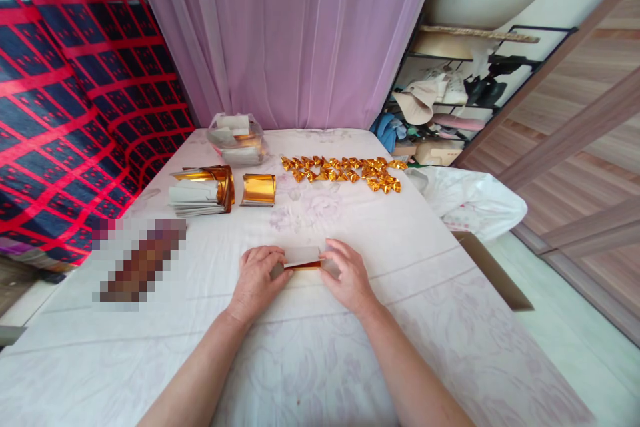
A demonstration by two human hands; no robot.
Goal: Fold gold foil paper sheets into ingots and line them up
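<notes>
Hands: L (pixel 257 277) + R (pixel 350 277) pinch paper strip (pixel 303 257) ends | table (pixel 320 360) front open | gold pcs (pixel 345 172) well apart

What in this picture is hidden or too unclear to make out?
- Head view: the folded paper strip has both ends covered by the left hand and right hand.
- A pixelated patch on the table blurs whatever lies there.
- The clear plastic bag shows only vague white and gold papers.
- The gold folded pieces are too small to see their shape.
</notes>
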